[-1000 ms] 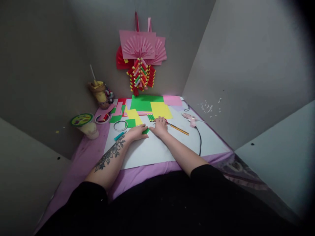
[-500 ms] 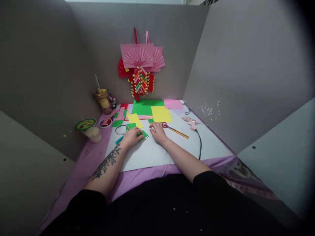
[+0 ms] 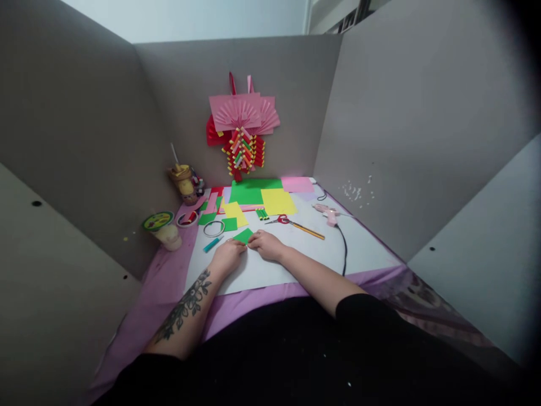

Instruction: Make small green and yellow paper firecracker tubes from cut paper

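A small green paper piece (image 3: 244,235) lies on the white sheet (image 3: 270,270), its near edge between both hands. My left hand (image 3: 229,254) has its fingers closed on the left side of that paper. From the right, my right hand (image 3: 266,245) pinches its near right corner, with the fingertips of both hands close together. Left of my left hand is a teal tube-like tool (image 3: 212,244). A roll of tape (image 3: 214,228) and another green square (image 3: 229,224) sit beyond it. Small green rolls with yellow ends (image 3: 262,213) lie beyond my right hand.
Red-handled scissors (image 3: 283,219) and a yellow cutter (image 3: 308,230) lie right of centre. Farther right is a pink glue gun (image 3: 328,214) with a black cord. Cups (image 3: 170,237) stand at left. Coloured paper (image 3: 279,201) lies behind; paper decorations (image 3: 240,127) hang on the back panel.
My right hand has moved from beside the green rolls to the green paper's near corner, nearer my left hand. Both hands now pinch the paper. The camera view has tilted upward.
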A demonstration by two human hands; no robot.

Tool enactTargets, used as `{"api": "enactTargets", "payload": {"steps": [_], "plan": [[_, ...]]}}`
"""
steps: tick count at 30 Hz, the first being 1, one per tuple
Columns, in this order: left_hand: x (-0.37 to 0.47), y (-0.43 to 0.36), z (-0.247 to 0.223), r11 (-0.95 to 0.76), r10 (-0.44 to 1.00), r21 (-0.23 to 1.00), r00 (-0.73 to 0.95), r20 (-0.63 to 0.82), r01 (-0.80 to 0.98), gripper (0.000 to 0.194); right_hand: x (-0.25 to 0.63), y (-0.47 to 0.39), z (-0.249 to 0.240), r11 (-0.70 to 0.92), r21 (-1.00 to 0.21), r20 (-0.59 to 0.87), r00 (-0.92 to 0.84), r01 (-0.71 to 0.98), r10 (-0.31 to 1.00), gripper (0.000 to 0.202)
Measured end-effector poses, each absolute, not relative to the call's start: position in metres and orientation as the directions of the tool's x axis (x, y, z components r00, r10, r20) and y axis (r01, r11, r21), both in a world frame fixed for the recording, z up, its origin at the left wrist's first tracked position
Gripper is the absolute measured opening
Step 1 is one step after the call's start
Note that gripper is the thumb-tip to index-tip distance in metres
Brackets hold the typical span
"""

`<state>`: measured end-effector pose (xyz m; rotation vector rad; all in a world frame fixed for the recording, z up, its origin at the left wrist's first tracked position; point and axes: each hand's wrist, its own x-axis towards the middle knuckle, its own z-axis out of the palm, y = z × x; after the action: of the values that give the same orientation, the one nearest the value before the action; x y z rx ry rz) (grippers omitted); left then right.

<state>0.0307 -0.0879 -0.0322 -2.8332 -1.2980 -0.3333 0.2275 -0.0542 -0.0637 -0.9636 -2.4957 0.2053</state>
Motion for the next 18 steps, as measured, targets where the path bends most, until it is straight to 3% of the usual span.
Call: {"api": "enactTargets", "payload": {"steps": [9,18], "plan": [[0.031,-0.089,-0.029,-0.600,0.798,0.125,0.580,0.163,0.790,0.037,0.229,-0.059,-0.058,0.702,-0.323,0.314,-0.628,0.634,0.712,0.030],[0.030,-0.088,-0.029,-0.593,0.802,0.132,0.571,0.174,0.794,0.041,0.233,-0.060,-0.049,0.545,-0.275,0.242,-0.491,0.792,0.837,0.032]]}}
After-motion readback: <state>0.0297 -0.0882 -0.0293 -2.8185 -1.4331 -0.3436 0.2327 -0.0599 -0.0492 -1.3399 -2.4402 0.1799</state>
